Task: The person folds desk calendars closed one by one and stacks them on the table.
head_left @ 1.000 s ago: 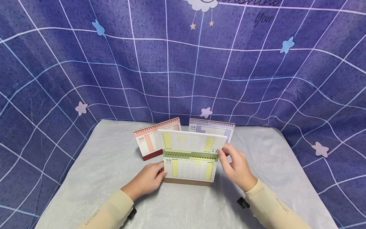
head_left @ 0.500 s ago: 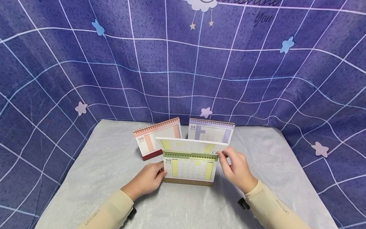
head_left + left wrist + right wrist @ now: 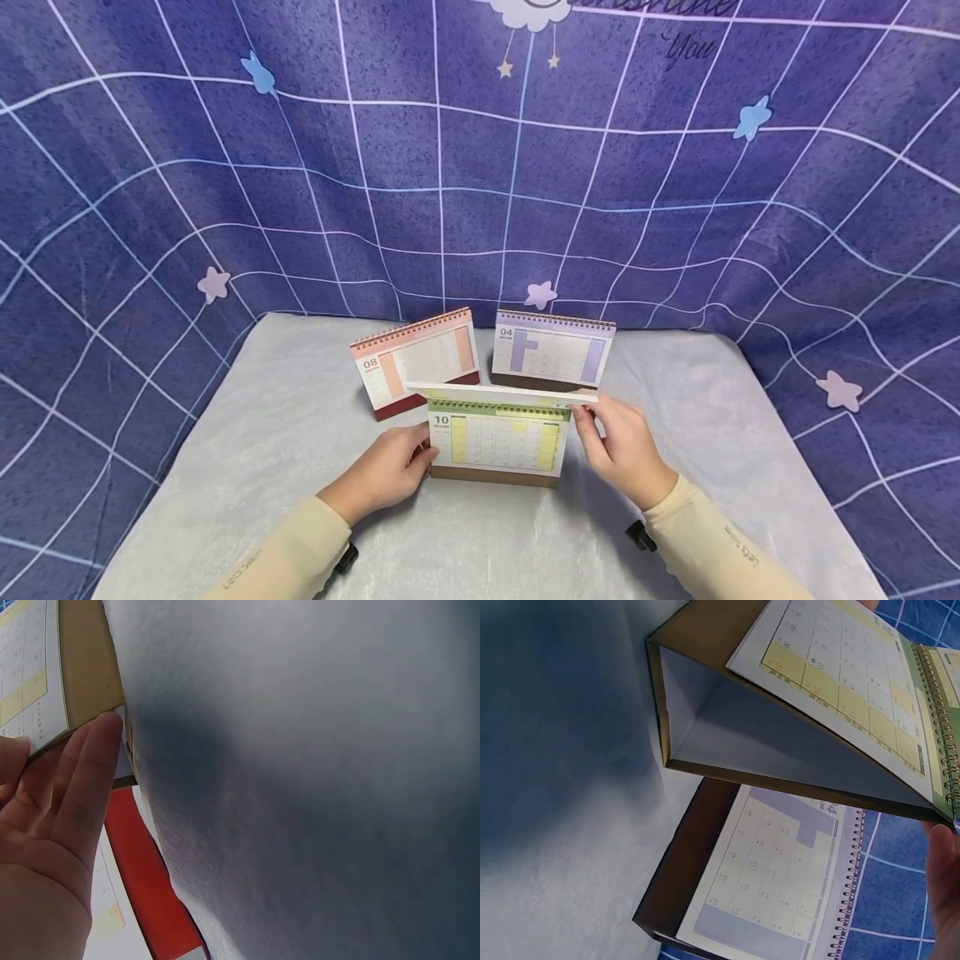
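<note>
A green-topped desk calendar showing month 10 stands in the middle of the table on its brown base. At its left edge my left hand grips the stand, thumb on the front, fingers behind, as the left wrist view shows. My right hand pinches the right corner of a stack of turned pages, which leans back over the spiral, nearly edge-on to the head view. In the right wrist view, the calendar's hollow stand shows from its side; only part of the right hand appears.
Behind on the left stands a pink desk calendar at month 08, its lower right part hidden. A purple desk calendar at month 04 stands behind on the right. A blue gridded cloth hangs behind the grey-covered table.
The turned pages have tilted back and down behind the spiral with my right hand, uncovering more of the purple calendar. My left hand has stayed put.
</note>
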Available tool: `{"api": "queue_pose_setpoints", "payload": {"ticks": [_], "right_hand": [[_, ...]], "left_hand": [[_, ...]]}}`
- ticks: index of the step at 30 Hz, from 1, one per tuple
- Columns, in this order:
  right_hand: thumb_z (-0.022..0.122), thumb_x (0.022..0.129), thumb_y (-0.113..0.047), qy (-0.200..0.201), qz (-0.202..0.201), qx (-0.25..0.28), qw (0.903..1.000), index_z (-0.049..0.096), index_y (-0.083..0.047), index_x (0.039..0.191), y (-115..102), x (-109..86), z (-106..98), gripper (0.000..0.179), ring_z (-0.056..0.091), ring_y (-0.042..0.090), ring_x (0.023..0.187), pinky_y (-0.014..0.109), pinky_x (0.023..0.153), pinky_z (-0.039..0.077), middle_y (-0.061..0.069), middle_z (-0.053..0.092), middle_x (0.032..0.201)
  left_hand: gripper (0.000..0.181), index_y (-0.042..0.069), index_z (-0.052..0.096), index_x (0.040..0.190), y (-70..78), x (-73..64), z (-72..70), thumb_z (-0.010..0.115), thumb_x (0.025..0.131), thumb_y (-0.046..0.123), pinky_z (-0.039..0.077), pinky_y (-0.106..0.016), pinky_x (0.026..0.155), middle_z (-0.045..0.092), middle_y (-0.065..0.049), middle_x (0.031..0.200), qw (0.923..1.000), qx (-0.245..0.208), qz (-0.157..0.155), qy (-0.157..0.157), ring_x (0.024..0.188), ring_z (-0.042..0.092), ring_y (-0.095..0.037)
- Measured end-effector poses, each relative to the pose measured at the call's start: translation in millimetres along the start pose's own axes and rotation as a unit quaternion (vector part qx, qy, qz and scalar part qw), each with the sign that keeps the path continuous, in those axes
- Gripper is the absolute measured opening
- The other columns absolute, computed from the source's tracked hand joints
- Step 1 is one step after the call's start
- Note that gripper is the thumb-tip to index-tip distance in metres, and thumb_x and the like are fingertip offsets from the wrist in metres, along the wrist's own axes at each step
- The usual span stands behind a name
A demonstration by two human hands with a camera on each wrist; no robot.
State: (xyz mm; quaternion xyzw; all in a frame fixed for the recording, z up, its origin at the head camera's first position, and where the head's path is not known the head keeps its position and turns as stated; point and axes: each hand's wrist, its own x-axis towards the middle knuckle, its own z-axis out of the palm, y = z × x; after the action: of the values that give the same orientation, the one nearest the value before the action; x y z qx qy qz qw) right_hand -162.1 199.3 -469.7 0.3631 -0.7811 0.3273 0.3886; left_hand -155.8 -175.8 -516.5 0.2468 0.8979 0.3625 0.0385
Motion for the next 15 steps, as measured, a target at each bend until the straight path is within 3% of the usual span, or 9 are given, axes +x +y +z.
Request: {"api": "queue_pose_setpoints", "payload": {"ticks": [5, 10, 12, 15], "right_hand": [[0.049, 0.128, -0.027, -0.009, -0.018, 0.007, 0.9998, 0.081, -0.003, 0.123, 0.4, -1.8, -0.6, 0.04, 0.086, 0.024, 0.091, 0.032, 0.089, 0.07, 0.008, 0.089, 0.111], [0.048, 0.128, -0.027, -0.009, -0.031, 0.005, 0.9995, 0.082, -0.006, 0.123, 0.3, -3.2, -0.3, 0.04, 0.089, 0.027, 0.1, 0.022, 0.109, 0.067, 0.007, 0.091, 0.116], [0.049, 0.128, -0.027, -0.009, -0.038, 0.001, 0.9992, 0.082, -0.005, 0.123, 0.4, -4.1, -0.1, 0.04, 0.089, 0.028, 0.1, 0.023, 0.111, 0.066, 0.007, 0.091, 0.116], [0.052, 0.124, -0.017, -0.013, -0.048, -0.006, 0.9987, 0.082, -0.005, 0.124, 1.1, -6.0, -0.5, 0.032, 0.089, 0.029, 0.101, 0.025, 0.111, 0.067, 0.008, 0.091, 0.118]], "left_hand": [[0.012, 0.007, 0.077, 0.123, -0.2, 0.2, -0.2, 0.071, 0.115, 0.003, 0.056, -0.023, 0.067, 0.074, 0.006, 0.086, 0.9998, 0.018, 0.007, 0.009, 0.072, 0.059, 0.006], [0.013, 0.012, 0.073, 0.104, 0.6, -0.2, -0.9, 0.073, 0.114, 0.003, 0.055, -0.023, 0.067, 0.07, 0.007, 0.083, 0.999, 0.04, 0.015, 0.012, 0.073, 0.057, 0.006], [0.011, 0.012, 0.073, 0.106, 0.8, -1.0, -1.3, 0.074, 0.114, 0.004, 0.055, -0.023, 0.066, 0.07, 0.007, 0.084, 0.9991, 0.039, 0.011, 0.01, 0.073, 0.057, 0.006], [0.01, 0.01, 0.077, 0.121, 0.2, -2.7, -1.5, 0.073, 0.114, 0.003, 0.056, -0.023, 0.066, 0.072, 0.005, 0.086, 0.9996, 0.027, 0.004, 0.007, 0.073, 0.06, 0.005]]}}
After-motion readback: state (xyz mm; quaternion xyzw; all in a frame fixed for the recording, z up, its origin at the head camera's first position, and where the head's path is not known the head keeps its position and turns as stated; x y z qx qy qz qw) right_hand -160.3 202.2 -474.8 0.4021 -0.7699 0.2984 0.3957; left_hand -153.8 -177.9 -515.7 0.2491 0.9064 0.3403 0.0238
